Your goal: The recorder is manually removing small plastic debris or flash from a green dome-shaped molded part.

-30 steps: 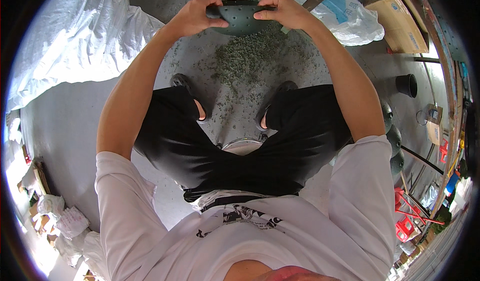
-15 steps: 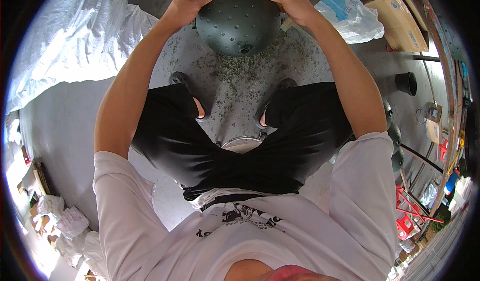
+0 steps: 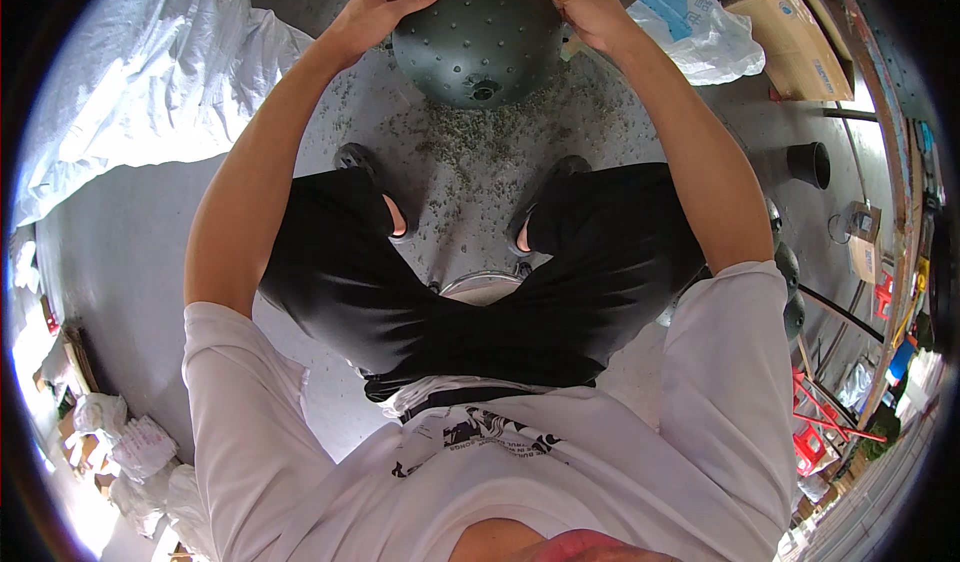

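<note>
A dark grey-green studded dome (image 3: 478, 37), rounded like a ball, sits in front of me at the far edge of the view. Small bumps cover it, and a round hole shows low on its near side. My left hand (image 3: 385, 10) is closed at the dome's upper left, its thumb lying on the surface and its other fingers bent near the rim. At the upper right, my right hand (image 3: 580, 2) pinches thumb and forefinger together beside the rim. Whatever lies between those fingertips is too small to make out. The dome's far side is cut off.
Green bits (image 3: 470, 147) litter the grey floor below the dome, between my feet. A crumpled white sheet (image 3: 140, 82) lies left. On the right are a clear plastic bag (image 3: 715, 47), a cardboard box (image 3: 795, 42), a black bucket (image 3: 810, 165) and red stools (image 3: 808, 447).
The dome has turned or tilted slightly, its hole now a little higher and further left. My left thumb has slid right onto the surface, and my right hand has shifted slightly.
</note>
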Demonstrator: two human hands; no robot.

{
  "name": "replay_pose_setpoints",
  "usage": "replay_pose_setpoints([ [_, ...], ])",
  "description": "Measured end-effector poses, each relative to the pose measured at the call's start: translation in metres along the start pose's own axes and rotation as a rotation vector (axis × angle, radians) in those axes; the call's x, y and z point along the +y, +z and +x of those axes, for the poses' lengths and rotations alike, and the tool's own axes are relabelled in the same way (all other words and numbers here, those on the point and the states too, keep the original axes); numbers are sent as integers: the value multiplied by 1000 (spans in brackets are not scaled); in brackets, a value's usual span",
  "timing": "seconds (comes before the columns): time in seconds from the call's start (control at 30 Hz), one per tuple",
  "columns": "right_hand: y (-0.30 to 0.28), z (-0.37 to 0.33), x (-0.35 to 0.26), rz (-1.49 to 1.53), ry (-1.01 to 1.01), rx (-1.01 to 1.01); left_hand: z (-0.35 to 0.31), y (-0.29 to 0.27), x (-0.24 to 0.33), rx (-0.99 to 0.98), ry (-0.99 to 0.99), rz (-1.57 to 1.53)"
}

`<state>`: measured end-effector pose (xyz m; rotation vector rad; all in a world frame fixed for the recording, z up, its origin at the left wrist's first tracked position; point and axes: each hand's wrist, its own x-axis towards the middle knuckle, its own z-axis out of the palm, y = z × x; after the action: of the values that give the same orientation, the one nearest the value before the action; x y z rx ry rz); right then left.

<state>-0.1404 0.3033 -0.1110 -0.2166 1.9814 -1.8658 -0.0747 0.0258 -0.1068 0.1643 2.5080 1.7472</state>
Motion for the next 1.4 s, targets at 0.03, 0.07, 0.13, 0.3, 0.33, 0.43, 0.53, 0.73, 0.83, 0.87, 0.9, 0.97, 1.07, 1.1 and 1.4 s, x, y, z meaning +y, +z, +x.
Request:
replay_pose_setpoints([
  [0.03, 1, -2, -1, -19, 1, 2, -3, 0, -2, -3, -5, 68],
  [0.07, 3, -2, -1, -37, 3, 4, -5, 0, -3, -1, -7, 68],
  [0.13, -3, 2, 4, -104, 5, 4, -7, 6, 3, -139, -18, 98],
  [0.3, -20, 3, 23, -151, 33, -207, 6, 5, 4, -164, 9, 130],
  [0.33, -14, -1, 19, -149, 51, -262, 5, 2, 4, -173, -13, 86],
  [0.43, -9, -4, 11, -179, 81, -281, 4, 4, 11, -164, -14, 93],
  [0.53, 11, -15, -22, -150, 196, -215, -1, 0, 28, -145, -153, -111],
  [0.73, 8, -20, -37, -116, 260, -170, 6, 3, 33, -136, -145, -78],
  [0.83, 9, -23, -43, -75, 256, -203, 5, 1, 33, -158, -153, -111],
  [0.87, 11, -25, -45, -51, 248, -233, 5, -1, 33, -158, -157, -111],
  [0.9, 9, -24, -43, -50, 252, -229, 6, 1, 36, -155, -173, -103],
  [0.97, 9, -20, -40, 7, 286, -164, 7, 3, 41, -158, -191, -96],
  [1.07, 8, -15, -35, 17, 242, -177, 6, 3, 46, -111, -174, -93],
  [1.1, 8, -13, -34, 19, 244, -178, 6, 1, 45, -104, -163, -87],
  [1.4, 8, -15, -36, 33, 258, -173, 5, 2, 43, -117, -145, -91],
])
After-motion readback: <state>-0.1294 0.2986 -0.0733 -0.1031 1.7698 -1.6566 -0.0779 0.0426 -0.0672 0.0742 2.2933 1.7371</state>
